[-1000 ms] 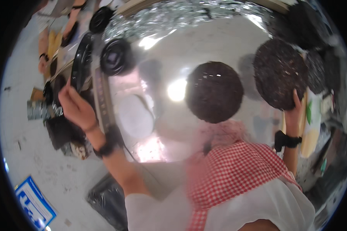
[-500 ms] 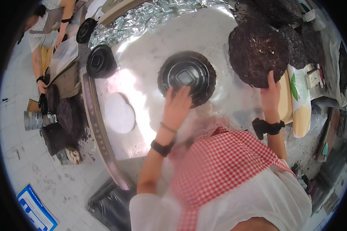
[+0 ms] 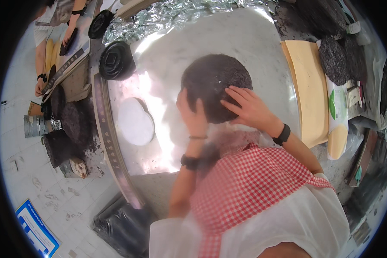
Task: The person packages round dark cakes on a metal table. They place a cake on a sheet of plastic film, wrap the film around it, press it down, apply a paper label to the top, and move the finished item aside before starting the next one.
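Both hands were on a big dark round cake (image 3: 215, 84) that lay flat on the shiny metal table (image 3: 253, 43). The right hand (image 3: 247, 107) was spread wide, with its fingers flat on the near edge of the cake. The left hand (image 3: 193, 114) was pressed against the cake's left side, fingers together, and it held nothing. Neither hand had the cake lifted; it rested right in the middle of the table, close to the person's red checked apron (image 3: 249, 185). A white round paper (image 3: 135, 121) lay bare on the table to the left, well apart from the cake. A black round weight (image 3: 116, 60) sat at the far left corner. More dark cakes (image 3: 335, 60) were stacked on the right, past a tan sheet of paper (image 3: 307, 90). It looked like the work was only partly done: one cake was on the table being patted or shaped, it was not wrapped, and the paper was not yet used. Another person's arm (image 3: 43, 60) was at a bench far to the left.
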